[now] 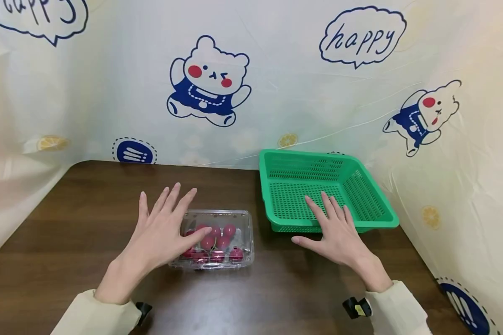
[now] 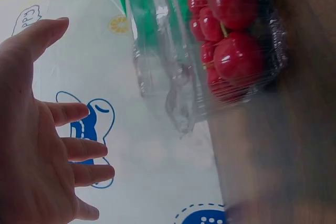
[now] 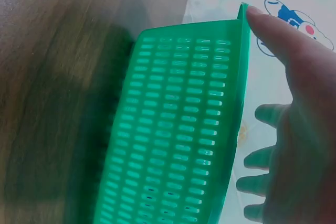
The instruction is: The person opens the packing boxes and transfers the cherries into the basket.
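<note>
The clear box (image 1: 244, 222) is resting on the brown table (image 1: 234, 302) and serving as my reference; red cherries (image 1: 223, 243) are lying inside it. My left hand (image 1: 161, 239) is hovering at the box's left, fingers spread, gripping nothing, its thumb overlapping the cherries in the head view. The green basket (image 1: 285, 224) is standing to the right of the box and a little behind. My right hand (image 1: 339, 238), also right of the box, is extending over the basket's near rim, fingers spread, grasping nothing; whether its thumb is touching the rim, I cannot tell. Beyond the box, a printed sheet (image 1: 285, 93) is hanging.
</note>
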Motion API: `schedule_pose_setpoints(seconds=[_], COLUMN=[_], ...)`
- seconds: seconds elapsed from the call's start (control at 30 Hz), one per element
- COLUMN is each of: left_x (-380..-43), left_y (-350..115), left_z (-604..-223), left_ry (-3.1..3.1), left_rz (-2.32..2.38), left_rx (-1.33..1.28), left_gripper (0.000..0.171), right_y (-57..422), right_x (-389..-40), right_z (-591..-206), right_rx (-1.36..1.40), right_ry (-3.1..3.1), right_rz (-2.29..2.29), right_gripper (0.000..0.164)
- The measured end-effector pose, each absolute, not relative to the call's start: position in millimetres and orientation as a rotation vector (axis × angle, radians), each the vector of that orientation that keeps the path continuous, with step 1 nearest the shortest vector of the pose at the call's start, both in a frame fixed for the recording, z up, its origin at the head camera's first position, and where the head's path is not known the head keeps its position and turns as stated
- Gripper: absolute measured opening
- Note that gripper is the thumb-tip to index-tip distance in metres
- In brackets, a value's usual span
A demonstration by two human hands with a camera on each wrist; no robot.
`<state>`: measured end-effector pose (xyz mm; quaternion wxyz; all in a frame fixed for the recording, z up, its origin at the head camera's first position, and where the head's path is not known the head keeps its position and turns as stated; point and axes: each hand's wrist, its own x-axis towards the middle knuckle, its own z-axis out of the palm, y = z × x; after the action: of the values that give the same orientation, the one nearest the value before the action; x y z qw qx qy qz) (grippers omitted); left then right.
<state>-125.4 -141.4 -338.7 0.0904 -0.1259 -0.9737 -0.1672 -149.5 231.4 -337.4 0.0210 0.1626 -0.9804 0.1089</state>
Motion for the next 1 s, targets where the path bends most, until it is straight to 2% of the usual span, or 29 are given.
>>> schedule_pose_setpoints(seconds=[0.7, 1.0], left_x=[-153.8, -166.7], left_y=[-146.4, -155.7], left_z=[-331.1, -324.7], left_ry=[-2.927, -2.938], left_rz=[-0.661, -0.636], left_rx=[-0.494, -0.689], left_gripper=[0.083, 0.061], right_y=[197.2, 180.3], right_x=[-163.8, -165.0], right_z=[-320.8, -318.6], right_rx=[0.715, 0.816], right_ry=[-2.914, -2.872], right_rz=[0.278, 0.266], right_gripper=[0.089, 0.084])
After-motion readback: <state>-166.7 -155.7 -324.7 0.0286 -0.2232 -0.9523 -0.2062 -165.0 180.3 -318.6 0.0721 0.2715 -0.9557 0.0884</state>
